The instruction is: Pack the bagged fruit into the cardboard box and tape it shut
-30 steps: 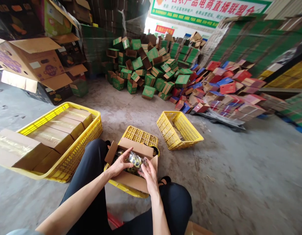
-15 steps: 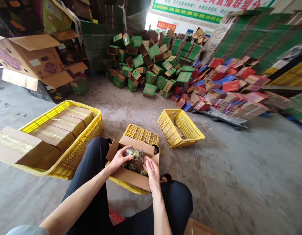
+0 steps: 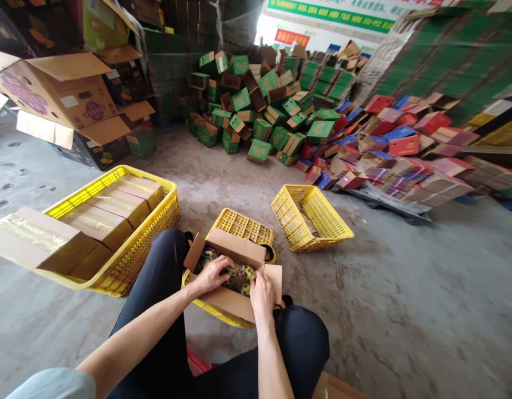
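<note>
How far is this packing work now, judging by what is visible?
Partly done, it seems. Done: the boxes in the big crate look closed and taped. In hand: the left hand and right hand are at wrapped pieces inside the open box. Left: its flaps stand open, so closing probably remains. Whether more pieces are needed, I cannot tell.

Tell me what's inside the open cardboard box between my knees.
Yellow-and-dark spotted packs lie in the open cardboard box. Your left hand and right hand hide some of them; whatever lies beneath is covered.
</note>
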The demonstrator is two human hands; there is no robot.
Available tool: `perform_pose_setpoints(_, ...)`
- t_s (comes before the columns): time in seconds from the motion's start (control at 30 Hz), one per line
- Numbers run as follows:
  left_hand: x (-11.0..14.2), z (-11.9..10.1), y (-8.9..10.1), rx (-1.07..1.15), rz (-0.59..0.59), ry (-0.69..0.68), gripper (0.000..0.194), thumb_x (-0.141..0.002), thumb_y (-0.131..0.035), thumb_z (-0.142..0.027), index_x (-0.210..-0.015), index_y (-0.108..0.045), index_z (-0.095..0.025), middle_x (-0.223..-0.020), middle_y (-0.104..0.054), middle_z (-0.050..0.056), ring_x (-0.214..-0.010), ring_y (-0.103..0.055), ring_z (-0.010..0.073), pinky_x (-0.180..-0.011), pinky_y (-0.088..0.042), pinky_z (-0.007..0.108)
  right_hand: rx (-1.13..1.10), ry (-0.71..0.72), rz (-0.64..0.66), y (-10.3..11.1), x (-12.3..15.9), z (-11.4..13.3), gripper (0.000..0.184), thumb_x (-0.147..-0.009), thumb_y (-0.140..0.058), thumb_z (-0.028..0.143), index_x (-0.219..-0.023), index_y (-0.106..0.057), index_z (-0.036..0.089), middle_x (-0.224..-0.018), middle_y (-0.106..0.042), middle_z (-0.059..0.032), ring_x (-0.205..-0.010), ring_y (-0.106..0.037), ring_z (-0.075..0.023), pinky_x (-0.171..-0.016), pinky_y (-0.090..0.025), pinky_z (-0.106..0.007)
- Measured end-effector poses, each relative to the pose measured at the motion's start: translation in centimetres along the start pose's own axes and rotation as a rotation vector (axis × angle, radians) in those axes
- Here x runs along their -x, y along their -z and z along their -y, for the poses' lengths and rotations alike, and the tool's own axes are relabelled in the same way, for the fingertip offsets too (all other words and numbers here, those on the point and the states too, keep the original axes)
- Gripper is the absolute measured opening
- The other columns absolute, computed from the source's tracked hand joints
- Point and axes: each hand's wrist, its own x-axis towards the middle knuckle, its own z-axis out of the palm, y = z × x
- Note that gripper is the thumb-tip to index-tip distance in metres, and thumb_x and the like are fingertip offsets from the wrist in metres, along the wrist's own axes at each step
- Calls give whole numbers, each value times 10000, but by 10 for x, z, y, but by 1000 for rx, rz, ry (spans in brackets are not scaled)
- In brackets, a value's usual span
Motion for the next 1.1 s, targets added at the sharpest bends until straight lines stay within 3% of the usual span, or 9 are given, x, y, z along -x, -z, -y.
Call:
perform_pose_setpoints(0.13,1,12,-7,-76,56,-8,258,-840,-650,-179,-1069,-756,-232,-1204,-729,97,-1181,-637,294,-1087,-448,425,121,-30,3,-5,-5,1,214,-845,-629,151,-973,-772,245,-1109,-756,-182,-980,-689,-320,-839,-490,-425)
perform_pose_setpoints(0.3,2,20,-10,-99,75,1,248,-855,-687,-239,-1080,-790,-255,-1267,-729,89,-1206,-634,302,-1130,-420,452,148,-16,16,1,-5,10,239,-866,-564,96,-867,-758,236,-942,-748,-148,-901,-688,-296,-822,-462,-395)
perform_pose_setpoints(0.4,2,22,-12,-101,60,2,266,-878,-703,-286,-1127,-794,-272,-1286,-730,88,-1226,-633,304,-1197,-351,482,99,34,-10,13,-3,14,230,-893,-540,165,-866,-752,250,-874,-734,-120,-915,-675,-293,-865,-469,-388)
perform_pose_setpoints(0.5,3,22,-12,-87,79,2,360,-869,-749,-344,-1222,-774,-276,-1355,-706,102,-1298,-604,326,-1249,-279,511,-130,53,-68,28,-1,11,185,-902,-571,319,-878,-742,252,-919,-747,-115,-944,-672,-307,-938,-489,-428)
perform_pose_setpoints(0.7,4,7,-9,90,69,83,749,-835,-812,-506,-1496,-585,-236,-1591,-516,151,-1515,-410,372,-1305,-137,537,-763,-261,67,41,4,13,371,-762,-798,570,-904,-720,236,-945,-744,-64,-887,-719,-278,-800,-609,-410)
perform_pose_setpoints(0.77,2,-2,-7,266,23,134,817,-846,-791,-557,-1549,-519,-241,-1634,-462,142,-1542,-372,354,-1306,-177,507,-855,-299,103,39,5,19,427,-710,-856,590,-898,-723,230,-937,-741,-53,-879,-723,-264,-781,-622,-392)
perform_pose_setpoints(0.87,0,-13,-2,540,-18,200,853,-844,-787,-590,-1563,-491,-240,-1638,-451,144,-1519,-404,352,-1234,-347,484,-889,-312,154,37,6,28,463,-672,-892,601,-900,-734,231,-917,-749,-47,-855,-723,-253,-756,-629,-372)
perform_pose_setpoints(0.97,0,-20,5,681,56,273,760,-842,-799,-581,-1470,-581,-212,-1469,-610,157,-1331,-589,349,-1044,-521,445,-896,-308,196,36,7,34,478,-668,-896,611,-916,-749,229,-937,-758,-53,-852,-726,-256,-741,-633,-366)
perform_pose_setpoints(1.1,1,-20,6,794,40,348,642,-798,-854,-548,-1282,-675,-166,-1204,-715,136,-1074,-689,272,-875,-572,347,-910,-348,141,33,10,42,558,-687,-880,628,-1066,-768,235,-1033,-766,-69,-954,-744,-272,-759,-632,-350)
